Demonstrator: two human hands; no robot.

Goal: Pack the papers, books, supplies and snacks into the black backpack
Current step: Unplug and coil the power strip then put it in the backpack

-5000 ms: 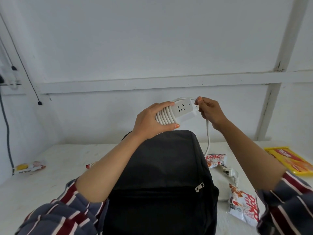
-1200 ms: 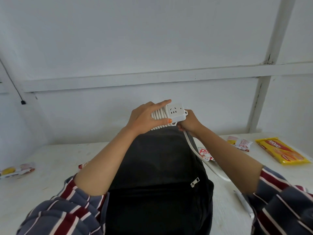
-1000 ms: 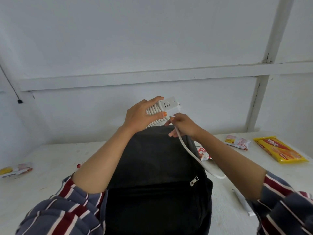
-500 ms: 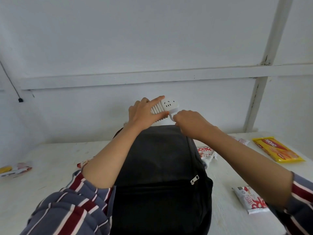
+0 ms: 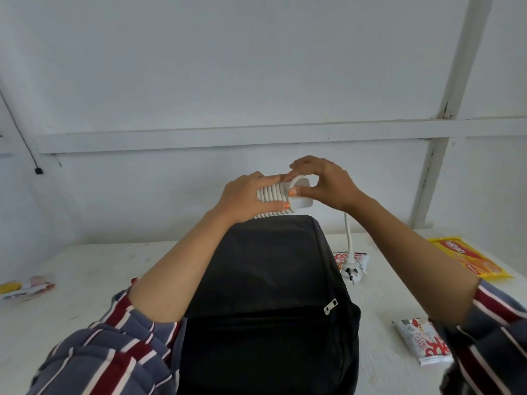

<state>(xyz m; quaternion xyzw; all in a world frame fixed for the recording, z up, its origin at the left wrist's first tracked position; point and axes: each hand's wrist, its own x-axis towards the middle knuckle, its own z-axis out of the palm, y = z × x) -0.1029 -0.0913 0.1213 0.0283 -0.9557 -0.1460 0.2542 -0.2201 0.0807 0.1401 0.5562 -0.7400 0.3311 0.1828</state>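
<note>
at the bottom corners of the frame, striped sleeves (image 5: 114,346) in grey, dark red and white are pushed up both forearms. between them, at bottom centre, the black backpack (image 5: 265,295) lies on the white tabletop (image 5: 85,280), its front pocket zipped, with the metal zipper pull (image 5: 330,305) at the right end. a red-and-white snack packet (image 5: 425,342) lies at the lower right, partly under the right sleeve. further up, just right of the backpack, a white plug (image 5: 352,270) rests on another red-and-white snack packet (image 5: 340,258). a yellow biscuit pack (image 5: 467,259) lies at the right edge, and a small packet (image 5: 25,287) at the far left edge. above the backpack's far end, in mid-frame, both hands hold a white power strip (image 5: 299,202) with its white cord (image 5: 271,195) wound round it in tight turns. the left hand (image 5: 245,198) grips the wound part, its fingers (image 5: 273,178) on top and thumb along the near side. the right hand (image 5: 328,183) pinches the last loop at the strip's end, fingers curled over and thumb underneath. the loose cord drops from under the right wrist to the plug. behind is a white wall with a rail and post, and a thin black wire (image 5: 17,124) at the upper left.
</note>
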